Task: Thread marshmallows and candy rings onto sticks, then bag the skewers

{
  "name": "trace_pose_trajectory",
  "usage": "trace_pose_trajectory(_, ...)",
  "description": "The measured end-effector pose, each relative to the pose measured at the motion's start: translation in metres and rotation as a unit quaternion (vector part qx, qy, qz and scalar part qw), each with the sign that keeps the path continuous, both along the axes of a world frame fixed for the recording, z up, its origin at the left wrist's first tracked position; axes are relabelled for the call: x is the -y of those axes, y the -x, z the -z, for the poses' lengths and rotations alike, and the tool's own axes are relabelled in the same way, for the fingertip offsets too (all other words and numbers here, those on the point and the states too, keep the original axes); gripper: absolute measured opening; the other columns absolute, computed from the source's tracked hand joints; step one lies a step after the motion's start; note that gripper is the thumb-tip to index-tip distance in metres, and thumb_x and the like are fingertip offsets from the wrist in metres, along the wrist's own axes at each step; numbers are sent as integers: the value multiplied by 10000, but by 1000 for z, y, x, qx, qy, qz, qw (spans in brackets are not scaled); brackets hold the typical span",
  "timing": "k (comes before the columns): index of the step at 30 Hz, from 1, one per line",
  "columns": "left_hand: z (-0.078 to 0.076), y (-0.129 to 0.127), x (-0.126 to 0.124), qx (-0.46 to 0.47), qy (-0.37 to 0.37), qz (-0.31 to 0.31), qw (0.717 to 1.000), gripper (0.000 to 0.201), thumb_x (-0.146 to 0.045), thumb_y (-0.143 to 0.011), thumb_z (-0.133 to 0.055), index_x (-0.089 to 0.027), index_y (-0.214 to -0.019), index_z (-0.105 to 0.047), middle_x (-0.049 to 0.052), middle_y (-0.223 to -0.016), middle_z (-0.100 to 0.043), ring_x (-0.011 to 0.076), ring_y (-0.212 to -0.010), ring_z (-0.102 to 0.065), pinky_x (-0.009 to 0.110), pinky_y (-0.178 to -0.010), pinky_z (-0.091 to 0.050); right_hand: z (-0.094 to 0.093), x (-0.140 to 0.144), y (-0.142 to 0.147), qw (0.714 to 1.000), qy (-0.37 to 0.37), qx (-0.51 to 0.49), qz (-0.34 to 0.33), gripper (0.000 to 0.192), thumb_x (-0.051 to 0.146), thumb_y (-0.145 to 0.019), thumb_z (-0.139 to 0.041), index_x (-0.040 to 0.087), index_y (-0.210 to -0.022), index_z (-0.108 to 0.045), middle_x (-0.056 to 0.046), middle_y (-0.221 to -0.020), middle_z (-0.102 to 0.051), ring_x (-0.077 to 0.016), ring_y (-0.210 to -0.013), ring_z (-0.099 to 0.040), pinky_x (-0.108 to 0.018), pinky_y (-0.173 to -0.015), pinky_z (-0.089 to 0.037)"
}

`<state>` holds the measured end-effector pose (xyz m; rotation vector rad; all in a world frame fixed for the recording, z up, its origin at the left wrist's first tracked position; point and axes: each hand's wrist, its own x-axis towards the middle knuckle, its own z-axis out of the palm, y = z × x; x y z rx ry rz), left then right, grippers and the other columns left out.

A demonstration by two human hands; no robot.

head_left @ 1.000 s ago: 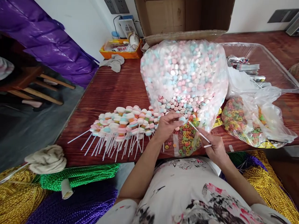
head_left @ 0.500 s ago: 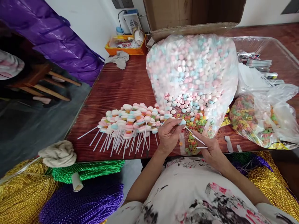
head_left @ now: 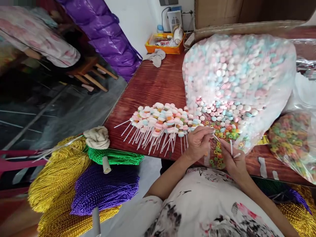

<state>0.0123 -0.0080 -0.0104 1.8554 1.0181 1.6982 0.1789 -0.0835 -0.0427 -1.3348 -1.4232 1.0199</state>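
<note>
My left hand (head_left: 197, 144) is closed in a pinch on a small pale marshmallow, mostly covered by the fingertips. In my right hand (head_left: 233, 163) are thin white lollipop sticks (head_left: 231, 146); one end points at the left fingertips, and I cannot tell whether it touches the marshmallow. Left of my hands lies a pile of marshmallow skewers (head_left: 158, 120), pink, white and blue with coloured rings between, sticks facing me. Beyond my hands a big clear bag of marshmallows (head_left: 237, 72) spills open. Small coloured candy rings (head_left: 218, 154) are scattered just under and between my hands.
A bag of coloured rings (head_left: 291, 138) sits to the right. At the back stand an orange tray (head_left: 165, 48) and a cardboard box (head_left: 217, 14). Shiny gold (head_left: 59, 171) and purple (head_left: 106, 187) bead bundles hang beside the table's left front. Another person (head_left: 44, 36) sits far left.
The view has swung left, so the table appears shifted right and more of the other person shows. My fingers have closed further over the marshmallow, and the sticks in my right hand have tilted.
</note>
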Motion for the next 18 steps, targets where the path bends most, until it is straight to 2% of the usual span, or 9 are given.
trace_pose_trajectory(3,3,-3,-1,4,4,-12,1000,197,-124,-903,-639,-212,-1063,-713,58,-1030,-773,159,-954,-734,316,-866,-620,0,-3,14,999,14,-37,5,365,317,-955,-552,233,-1280,-697,18,-618,-579,-120,-507,-458,-261,-510,-406)
trace_pose_trajectory(5,6,-5,-1,-9,-7,-1,1000,255,-104,-910,-618,-217,-1125,-693,68,-1102,-761,167,-1033,-722,328,-922,-607,-1,-4,22,995,49,-90,15,358,361,-943,-578,220,-1242,-714,38,-553,-514,-106,-463,-405,-242,-459,-355)
trace_pose_trajectory(8,10,-5,0,-69,-41,24,996,335,-81,-932,-543,-218,-1215,-657,105,-1230,-717,186,-1147,-687,336,-967,-593,-8,-4,29,981,104,-163,29,379,440,-923,-600,188,-1172,-734,72,-464,-385,-88,-409,-308,-220,-398,-265)
trace_pose_trajectory(10,13,-2,0,-118,-65,32,990,398,-74,-939,-495,-214,-1292,-615,137,-1304,-676,208,-1219,-653,347,-982,-587,-14,-5,31,975,122,-184,31,394,483,-906,-613,174,-1111,-747,74,-458,-368,-83,-412,-291,-217,-394,-252)
trace_pose_trajectory(14,21,6,0,-175,-76,32,981,498,-60,-930,-462,-207,-1401,-529,156,-1324,-654,232,-1308,-589,379,-1033,-560,-17,-16,30,970,144,-191,39,414,548,-871,-642,164,-983,-750,67,-492,-375,-78,-436,-288,-218,-400,-231)
trace_pose_trajectory(18,27,12,-2,-221,-58,17,973,518,-76,-947,-409,-212,-1439,-495,153,-1359,-628,231,-1324,-572,394,-1060,-538,-7,-27,26,981,133,-143,24,401,547,-884,-629,169,-955,-741,58,-506,-389,-95,-471,-329,-230,-427,-253)
